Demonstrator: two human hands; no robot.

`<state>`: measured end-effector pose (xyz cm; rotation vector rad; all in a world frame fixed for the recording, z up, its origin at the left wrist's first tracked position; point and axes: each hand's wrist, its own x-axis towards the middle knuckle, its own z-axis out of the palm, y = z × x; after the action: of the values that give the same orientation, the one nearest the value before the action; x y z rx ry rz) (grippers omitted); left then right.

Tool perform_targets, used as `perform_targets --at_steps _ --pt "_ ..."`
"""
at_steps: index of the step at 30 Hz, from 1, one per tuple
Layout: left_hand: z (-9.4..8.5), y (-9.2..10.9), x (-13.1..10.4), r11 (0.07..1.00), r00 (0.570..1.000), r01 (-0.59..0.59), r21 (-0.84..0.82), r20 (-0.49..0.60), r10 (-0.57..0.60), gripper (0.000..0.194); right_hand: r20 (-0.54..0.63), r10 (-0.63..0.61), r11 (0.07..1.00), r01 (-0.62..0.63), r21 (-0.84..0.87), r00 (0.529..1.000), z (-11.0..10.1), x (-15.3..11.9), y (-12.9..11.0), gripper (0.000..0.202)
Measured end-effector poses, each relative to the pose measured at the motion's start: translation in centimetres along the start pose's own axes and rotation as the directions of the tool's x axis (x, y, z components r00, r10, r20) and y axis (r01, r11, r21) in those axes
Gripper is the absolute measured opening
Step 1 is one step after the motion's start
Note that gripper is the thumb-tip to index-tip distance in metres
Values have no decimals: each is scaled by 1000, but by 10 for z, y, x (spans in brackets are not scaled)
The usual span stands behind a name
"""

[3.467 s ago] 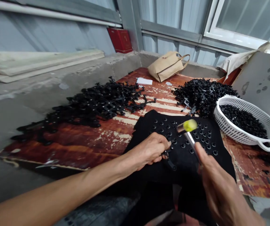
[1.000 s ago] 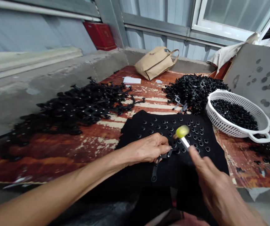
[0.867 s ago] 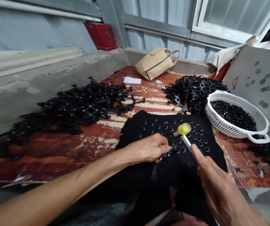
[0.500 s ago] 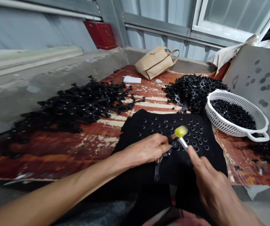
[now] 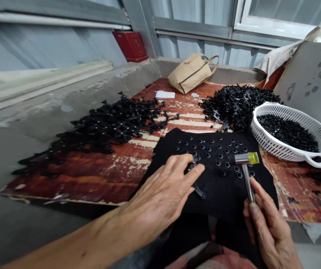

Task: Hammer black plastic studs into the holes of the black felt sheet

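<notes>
My right hand (image 5: 271, 224) grips the metal handle of a small mallet (image 5: 241, 158), whose head has a yellow face on its right end. The mallet is raised above the right part of a black mat (image 5: 227, 201). Small round black caps (image 5: 222, 173) stand in loose rows on the mat. My left hand (image 5: 168, 186) is over the left part of the mat, thumb and index finger closed about a black jointed strip (image 5: 200, 192). One end of the strip sticks out below the thumb; much of it is hidden by the fingers.
Joined black linkages (image 5: 112, 127) are heaped on the left of the worn red-brown board (image 5: 93, 175). Another black pile (image 5: 239, 104) lies at the back right. Beside it, a white basket (image 5: 267, 140) holds small black parts. A beige bag (image 5: 190, 74) rests against the back wall.
The mallet has swung right, away from the left hand, and its head has turned sideways. My left fingers have spread somewhat, and the strip's free end has shifted right. The view has shifted slightly.
</notes>
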<state>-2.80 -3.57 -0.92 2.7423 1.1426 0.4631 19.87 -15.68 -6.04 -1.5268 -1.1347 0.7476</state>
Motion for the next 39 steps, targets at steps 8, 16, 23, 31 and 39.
perform_targets --at_steps 8,16,23,31,39 --pt "-7 3 31 883 892 -450 130 118 437 15 -17 158 965 -151 215 987 5 3 -11 44" --pt "-8 30 51 995 967 -93 31 242 83 28 -33 239 915 -214 342 970 6 4 -14 49" --pt "1 34 62 971 951 176 -163 283 -125 30 4 268 890 -249 381 964 5 4 -13 51" --pt "6 33 61 966 962 155 -209 254 -99 30 12 272 895 -258 365 962 5 4 -16 49" --pt "8 35 61 962 955 187 -198 267 -131 27 14 284 882 -267 389 959 5 4 -16 48"
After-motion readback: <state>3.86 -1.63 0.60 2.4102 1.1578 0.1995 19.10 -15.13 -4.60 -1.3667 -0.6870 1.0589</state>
